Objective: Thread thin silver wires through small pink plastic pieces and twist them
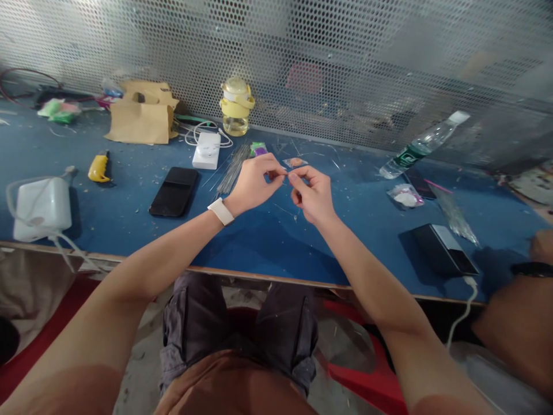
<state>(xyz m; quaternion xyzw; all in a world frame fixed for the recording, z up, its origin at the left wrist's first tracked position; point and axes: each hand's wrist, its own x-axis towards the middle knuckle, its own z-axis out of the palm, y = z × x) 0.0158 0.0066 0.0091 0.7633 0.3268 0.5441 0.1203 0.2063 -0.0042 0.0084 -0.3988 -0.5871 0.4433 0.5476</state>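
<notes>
My left hand (258,181), with a white band (221,211) at the wrist, is closed in a pinch above the blue table (254,248). Its thumb and forefinger meet the fingertips of my right hand (316,195), which is pinched too. Whatever lies between the fingertips is too small to make out. Just below the hands, a thin wire-like strand (285,211) shows against the tabletop. A bundle of thin grey wires (233,172) lies left of my left hand. Behind the hands are a green and purple packet (258,148) and a small clear bag (295,162).
Leftward lie a black phone (174,191), a white charger (207,151), a yellow cutter (99,168) and a white power adapter (43,208). A yellow-lidded bottle (236,108) stands behind. Rightward are a tilted water bottle (423,146), a black box (444,249) and another person's arm (518,323).
</notes>
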